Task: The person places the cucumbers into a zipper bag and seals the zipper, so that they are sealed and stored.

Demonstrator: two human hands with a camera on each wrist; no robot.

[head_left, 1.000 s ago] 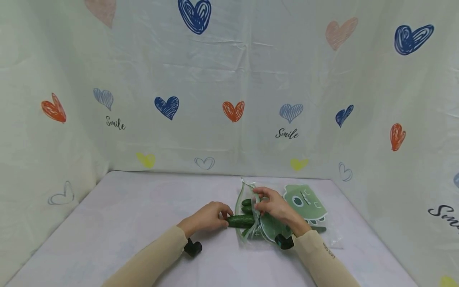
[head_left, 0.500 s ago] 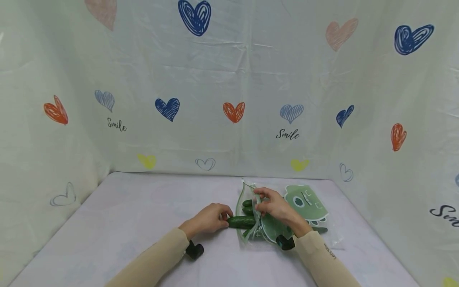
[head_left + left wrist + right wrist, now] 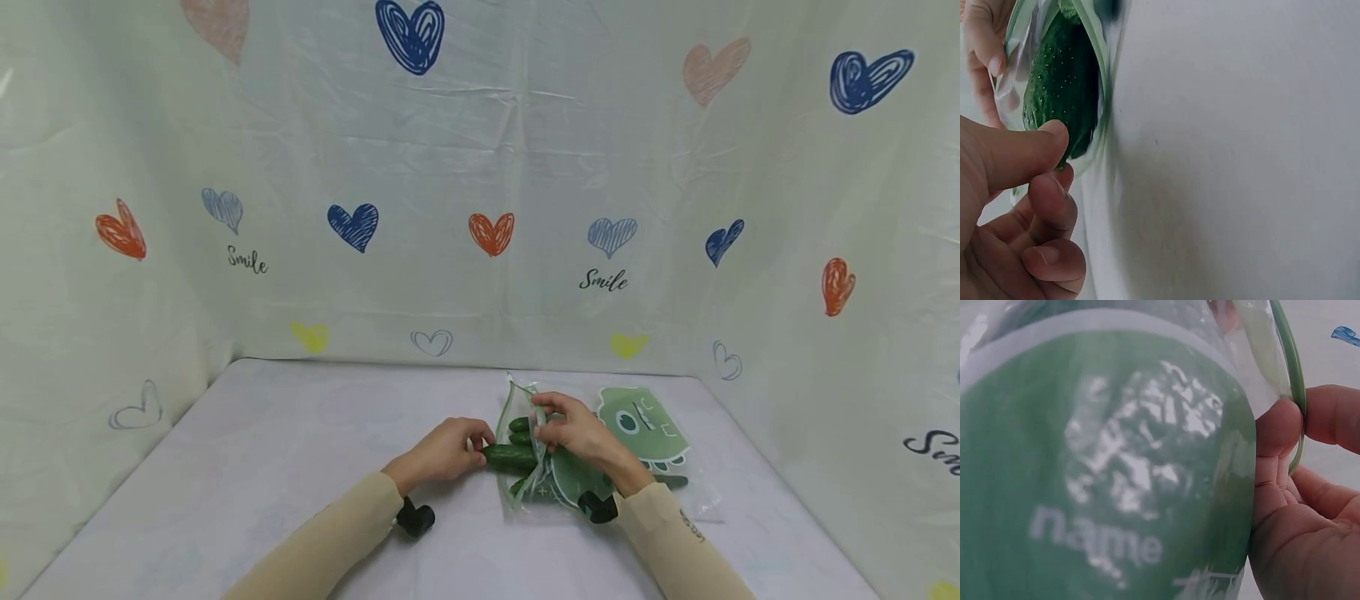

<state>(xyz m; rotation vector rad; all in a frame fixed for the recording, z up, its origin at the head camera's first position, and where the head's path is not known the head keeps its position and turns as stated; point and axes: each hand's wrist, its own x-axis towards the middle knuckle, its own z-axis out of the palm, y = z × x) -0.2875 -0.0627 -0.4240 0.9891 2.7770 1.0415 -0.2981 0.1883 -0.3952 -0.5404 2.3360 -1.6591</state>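
My left hand pinches the near end of a dark green cucumber between thumb and fingers. In the left wrist view this bumpy cucumber lies mostly inside the mouth of a clear zip bag with a green dinosaur print. My right hand pinches the upper lip of the bag and lifts it. Thumb and finger grip the green zip strip in the right wrist view, where the printed word "name" shows. More cucumbers lie within the bag, partly covered by its raised side.
The bag lies flat on the right part of a table with a white cloth. A white curtain with printed hearts hangs behind and at both sides. A small black camera is strapped at the left wrist.
My left hand has shifted slightly right and away from me, the pinched cucumber moving a little with it toward the bag. The right hand keeps its grip on the bag's lip.
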